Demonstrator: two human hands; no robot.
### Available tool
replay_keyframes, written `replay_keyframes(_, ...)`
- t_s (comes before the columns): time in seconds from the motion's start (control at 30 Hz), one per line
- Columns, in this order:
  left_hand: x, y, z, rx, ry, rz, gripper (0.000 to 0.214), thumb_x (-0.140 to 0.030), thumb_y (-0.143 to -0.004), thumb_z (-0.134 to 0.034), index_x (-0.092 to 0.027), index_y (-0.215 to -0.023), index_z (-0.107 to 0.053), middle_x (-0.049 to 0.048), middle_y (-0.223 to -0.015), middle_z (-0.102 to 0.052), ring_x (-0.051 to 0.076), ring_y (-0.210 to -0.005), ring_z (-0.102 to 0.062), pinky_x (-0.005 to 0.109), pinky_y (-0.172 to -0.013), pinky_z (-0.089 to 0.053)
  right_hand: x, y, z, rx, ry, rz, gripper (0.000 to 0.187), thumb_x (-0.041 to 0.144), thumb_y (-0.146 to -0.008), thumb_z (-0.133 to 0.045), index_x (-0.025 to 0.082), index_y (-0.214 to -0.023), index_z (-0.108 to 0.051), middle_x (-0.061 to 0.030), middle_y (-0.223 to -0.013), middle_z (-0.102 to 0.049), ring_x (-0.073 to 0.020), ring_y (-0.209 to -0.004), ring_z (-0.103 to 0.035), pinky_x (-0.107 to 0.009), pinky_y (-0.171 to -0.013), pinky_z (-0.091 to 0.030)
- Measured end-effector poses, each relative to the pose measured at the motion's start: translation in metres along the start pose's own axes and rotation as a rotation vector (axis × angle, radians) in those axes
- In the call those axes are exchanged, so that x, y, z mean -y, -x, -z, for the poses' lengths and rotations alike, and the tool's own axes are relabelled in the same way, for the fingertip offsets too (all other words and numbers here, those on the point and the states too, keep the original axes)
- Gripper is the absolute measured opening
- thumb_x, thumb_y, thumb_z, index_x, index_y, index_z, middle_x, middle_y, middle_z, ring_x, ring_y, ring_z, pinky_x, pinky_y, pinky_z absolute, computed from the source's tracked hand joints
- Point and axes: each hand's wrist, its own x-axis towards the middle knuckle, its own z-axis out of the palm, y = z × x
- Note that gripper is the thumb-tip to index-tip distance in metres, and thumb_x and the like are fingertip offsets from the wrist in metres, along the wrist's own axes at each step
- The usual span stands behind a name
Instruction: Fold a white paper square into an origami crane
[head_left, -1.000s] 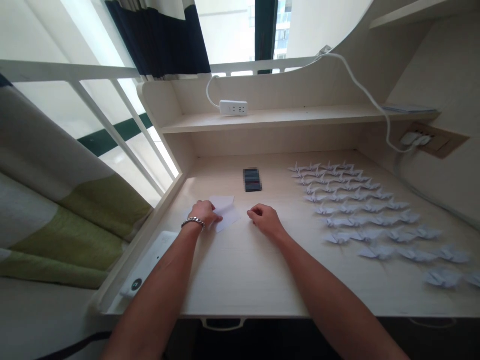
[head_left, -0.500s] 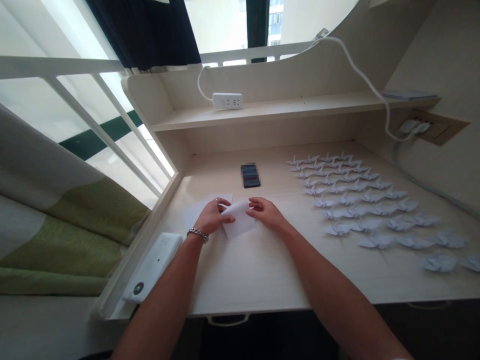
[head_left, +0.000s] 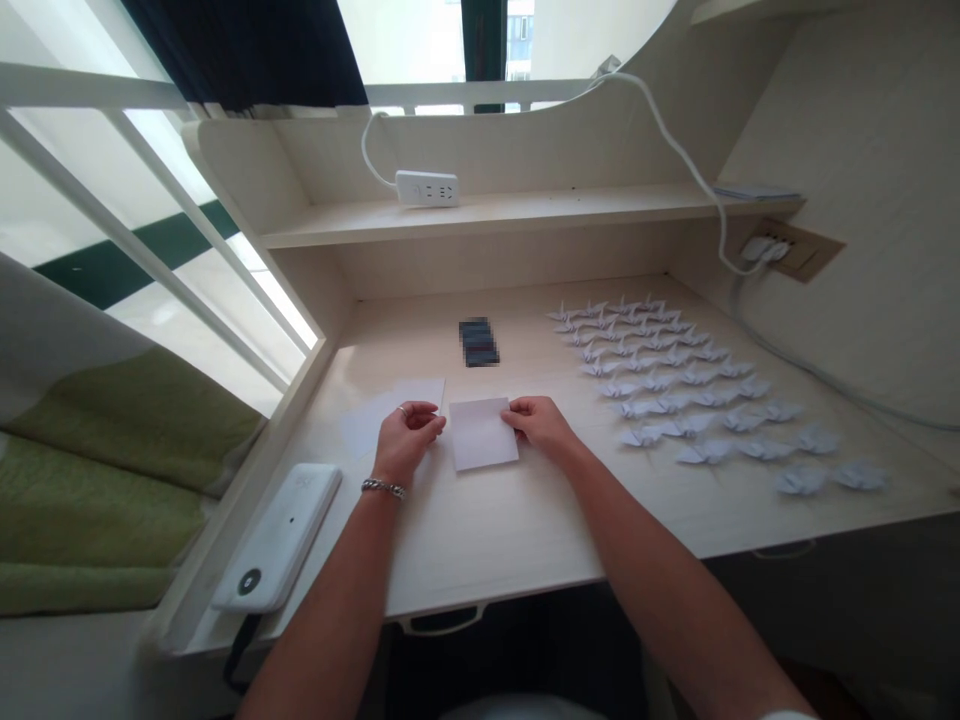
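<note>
A white square sheet of paper (head_left: 484, 433) lies flat on the desk (head_left: 525, 520) between my hands. My right hand (head_left: 541, 425) pinches the sheet at its upper right corner. My left hand (head_left: 405, 437), a chain bracelet on its wrist, sits just off the sheet's left edge. Its fingers are curled, with thumb against forefinger and nothing visible between them. Behind and under that hand lies a thin stack of more white sheets (head_left: 409, 397).
Rows of several folded paper cranes (head_left: 675, 385) cover the desk's right half. A dark phone (head_left: 478, 342) lies farther back. A white flat device (head_left: 279, 535) rests at the left edge. A power strip (head_left: 426, 188) sits on the shelf, its cable running to a wall socket (head_left: 780, 250).
The sheet was taken from the stack on the left, carried right by both hands, and now lies flat at the centre. My left hand has come off it. The camera tilted down.
</note>
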Motion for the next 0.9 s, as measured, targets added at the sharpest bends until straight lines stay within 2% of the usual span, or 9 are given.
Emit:
replay_keyframes(0.13, -0.002, 0.006, -0.004, 0.056, -0.009, -0.009, 0.043, -0.044, -0.064, -0.076, -0.014, -0.093, -0.063, 0.0039, -0.077, -0.068, 0.015, -0.068, -0.064, 0.028, -0.063, -0.05, 0.002, 0.006, 0.006, 0.011, -0.046, -0.001, 0.025, 0.038, -0.066, -0.068, 0.015, -0.075, -0.069, -0.0006, -0.065, -0.066, -0.0109, -0.054, -0.053, -0.023, -0.05, -0.042)
replay_keyframes(0.27, -0.002, 0.009, -0.009, 0.181, -0.047, -0.001, 0.048, -0.04, -0.061, -0.079, -0.016, -0.098, -0.06, 0.0013, -0.073, -0.068, 0.016, -0.066, -0.064, 0.03, -0.065, -0.052, 0.004, 0.006, 0.009, 0.042, -0.067, -0.006, 0.027, 0.04, -0.065, -0.07, 0.014, -0.071, -0.068, 0.0011, -0.06, -0.062, -0.0086, -0.049, -0.047, -0.022, -0.048, -0.038)
replay_keyframes(0.5, 0.004, 0.006, -0.011, 0.109, -0.047, 0.021, 0.045, -0.036, -0.06, -0.079, -0.017, -0.097, -0.06, -0.0003, -0.072, -0.067, 0.015, -0.066, -0.063, 0.028, -0.065, -0.051, 0.004, 0.008, 0.013, 0.11, -0.079, -0.019, 0.029, 0.035, -0.066, -0.07, 0.013, -0.086, -0.069, 0.0002, -0.065, -0.064, -0.0094, -0.053, -0.05, -0.023, -0.052, -0.041)
replay_keyframes(0.77, 0.004, 0.006, -0.011, 0.12, 0.002, 0.014, 0.046, -0.036, -0.058, -0.079, -0.017, -0.095, -0.06, -0.0002, -0.073, -0.066, 0.015, -0.069, -0.063, 0.03, -0.067, -0.051, 0.005, 0.011, 0.013, 0.145, -0.039, -0.008, 0.022, 0.031, -0.067, -0.068, 0.015, -0.082, -0.066, 0.0008, -0.066, -0.063, -0.0103, -0.054, -0.052, -0.024, -0.053, -0.041)
replay_keyframes(0.9, 0.004, 0.007, -0.01, 0.12, -0.003, 0.011, 0.046, -0.036, -0.058, -0.078, -0.017, -0.096, -0.059, -0.0002, -0.073, -0.065, 0.016, -0.07, -0.064, 0.031, -0.069, -0.052, 0.004, 0.012, 0.012, 0.129, -0.035, -0.003, 0.026, 0.031, -0.068, -0.068, 0.015, -0.088, -0.066, 0.0, -0.067, -0.065, -0.0109, -0.055, -0.054, -0.024, -0.055, -0.043)
